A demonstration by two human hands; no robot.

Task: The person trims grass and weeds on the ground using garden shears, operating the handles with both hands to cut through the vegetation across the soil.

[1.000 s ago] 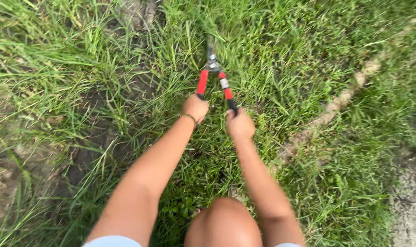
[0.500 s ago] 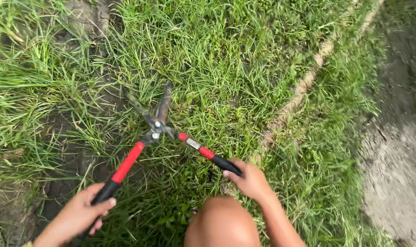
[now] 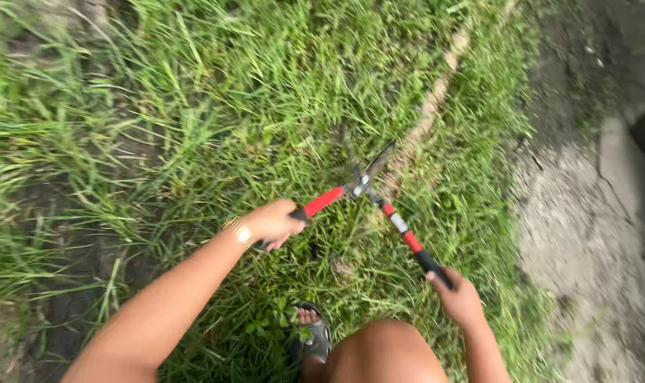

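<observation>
Both hands, left and right, still grip the shears, now swung rightward

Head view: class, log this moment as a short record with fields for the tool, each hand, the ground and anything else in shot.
Tool: garden shears with red and black handles, blades open in a V over the grass
Left hand: left hand gripping the left handle; a gold bracelet on the wrist
Right hand: right hand gripping the black end of the right handle
Ground: long green grass; bare soil strip at right
Also in shot: a bent knee and a sandalled foot at the bottom edge
</observation>
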